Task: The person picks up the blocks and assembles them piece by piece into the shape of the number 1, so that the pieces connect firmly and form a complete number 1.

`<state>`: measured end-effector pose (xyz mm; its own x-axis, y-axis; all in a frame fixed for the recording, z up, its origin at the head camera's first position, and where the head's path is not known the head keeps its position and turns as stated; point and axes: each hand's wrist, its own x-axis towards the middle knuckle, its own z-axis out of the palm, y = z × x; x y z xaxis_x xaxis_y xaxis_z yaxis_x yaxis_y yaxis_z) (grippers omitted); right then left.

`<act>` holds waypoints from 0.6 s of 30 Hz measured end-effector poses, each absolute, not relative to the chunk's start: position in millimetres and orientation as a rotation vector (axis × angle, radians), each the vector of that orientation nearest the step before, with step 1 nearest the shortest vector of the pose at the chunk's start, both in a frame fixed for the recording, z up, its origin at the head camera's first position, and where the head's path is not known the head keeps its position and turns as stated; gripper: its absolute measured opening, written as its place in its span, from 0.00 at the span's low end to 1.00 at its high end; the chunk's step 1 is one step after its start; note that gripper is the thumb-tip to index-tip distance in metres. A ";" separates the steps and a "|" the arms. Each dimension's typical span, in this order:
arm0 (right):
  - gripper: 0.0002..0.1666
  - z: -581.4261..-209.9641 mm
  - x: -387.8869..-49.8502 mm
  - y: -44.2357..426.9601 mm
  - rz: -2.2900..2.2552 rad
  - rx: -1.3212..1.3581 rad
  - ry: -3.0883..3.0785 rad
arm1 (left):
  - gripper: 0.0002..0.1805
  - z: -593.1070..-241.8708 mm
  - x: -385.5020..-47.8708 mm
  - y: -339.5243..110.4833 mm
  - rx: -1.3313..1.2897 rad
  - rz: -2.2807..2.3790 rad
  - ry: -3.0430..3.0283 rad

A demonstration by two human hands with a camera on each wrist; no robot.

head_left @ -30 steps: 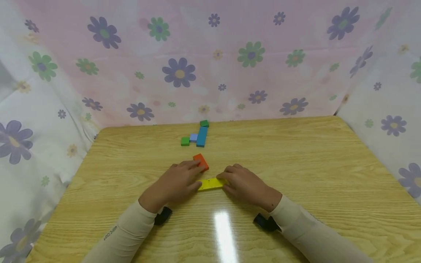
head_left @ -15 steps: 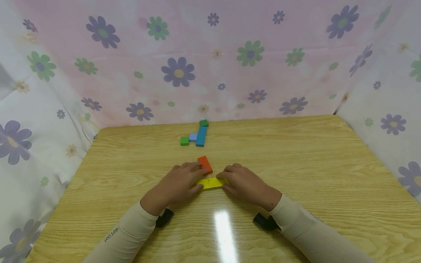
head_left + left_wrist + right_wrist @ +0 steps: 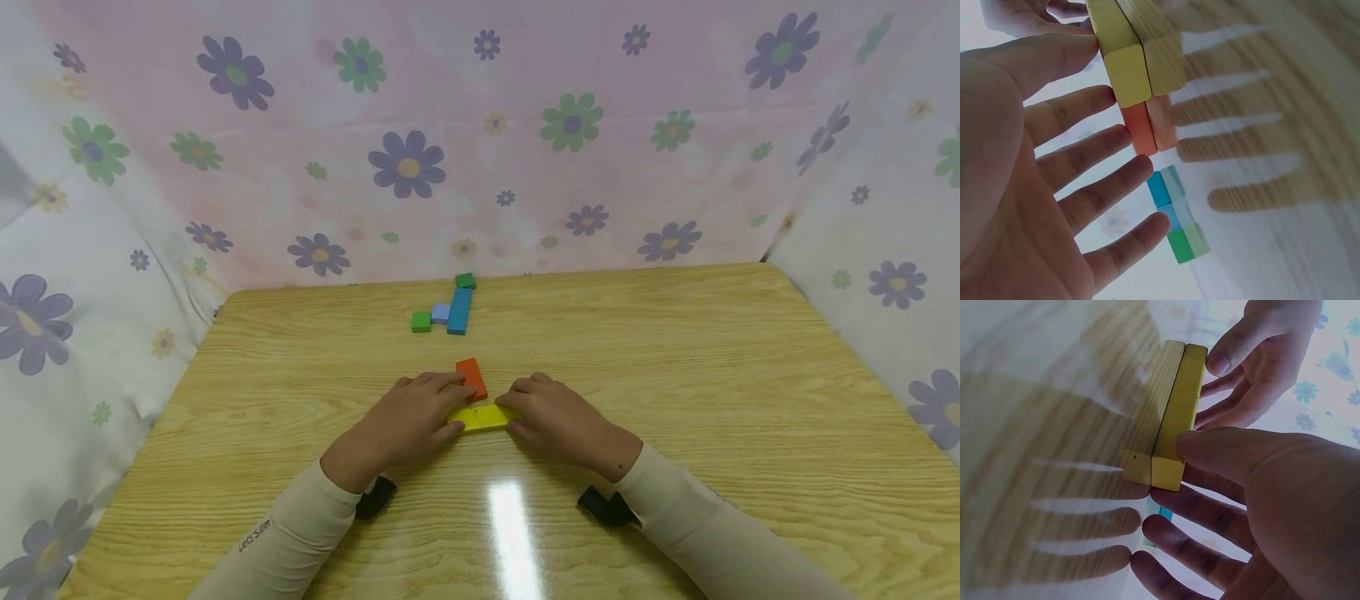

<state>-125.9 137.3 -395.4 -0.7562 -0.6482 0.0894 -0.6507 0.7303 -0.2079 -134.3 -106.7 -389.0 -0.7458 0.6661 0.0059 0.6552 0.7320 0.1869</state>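
A long yellow block (image 3: 482,418) lies crosswise on the wooden table, between both hands. My left hand (image 3: 401,421) has its thumb on the near side of the block's left end and its index finger by the far side. Its other fingers reach a red block (image 3: 472,379) just beyond the yellow one. The red block stands at a slight tilt, its near end close to the yellow block; the left wrist view shows it as the orange block (image 3: 1140,128). My right hand (image 3: 566,421) pinches the yellow block's right end between thumb and index finger.
Farther back lie a blue block (image 3: 460,312), a small lilac block (image 3: 440,314), a green block (image 3: 422,322) and a darker green block (image 3: 466,282). Floral cloth (image 3: 525,167) hangs behind the table and at both sides. Light glares on the tabletop (image 3: 513,542) in front.
The red block has slid right and slightly nearer under my left fingers, and turned a little straighter. My left hand has shifted slightly right; my right hand hardly moves.
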 end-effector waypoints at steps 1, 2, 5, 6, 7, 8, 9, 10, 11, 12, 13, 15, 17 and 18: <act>0.19 -395.4 -125.9 137.3 0.354 1.095 -2.910 | 0.27 -389.1 -134.3 -106.7 1.094 0.272 2.868; 0.18 -395.4 -125.7 137.4 0.352 1.097 -2.906 | 0.27 -389.2 -134.2 -106.6 1.094 0.272 2.869; 0.18 -395.5 -125.6 137.6 0.345 1.102 -2.893 | 0.26 -389.3 -134.2 -106.2 1.094 0.272 2.873; 0.18 -395.5 -125.5 137.6 0.346 1.103 -2.891 | 0.26 -389.1 -134.1 -106.1 1.093 0.273 2.873; 0.18 -395.5 -125.5 137.7 0.346 1.103 -2.889 | 0.25 -388.9 -134.0 -105.9 1.092 0.278 2.872; 0.18 -395.5 -125.4 137.7 0.347 1.104 -2.889 | 0.25 -388.6 -133.9 -105.7 1.093 0.281 2.870; 0.18 -395.6 -125.5 137.6 0.348 1.104 -2.890 | 0.25 -388.4 -133.7 -105.6 1.093 0.283 2.868; 0.18 -395.5 -125.4 137.6 0.348 1.104 -2.893 | 0.25 -388.3 -133.6 -105.5 1.095 0.286 2.866; 0.18 -395.6 -125.4 137.5 0.348 1.102 -2.896 | 0.24 -388.2 -133.5 -105.4 1.098 0.290 2.864; 0.19 -395.6 -125.3 137.4 0.348 1.101 -2.898 | 0.24 -388.0 -133.4 -105.2 1.101 0.296 2.862; 0.19 -395.6 -125.3 137.4 0.346 1.100 -2.901 | 0.24 -387.9 -133.4 -105.1 1.103 0.300 2.862; 0.19 -395.5 -125.2 137.1 0.342 1.097 -2.905 | 0.24 -388.1 -133.4 -104.9 1.106 0.301 2.862; 0.19 -395.6 -125.1 137.0 0.336 1.093 -2.906 | 0.23 -388.4 -133.6 -104.8 1.110 0.301 2.865; 0.19 -395.4 -125.2 136.8 0.334 1.092 -2.907 | 0.23 -388.6 -133.6 -104.7 1.111 0.301 2.866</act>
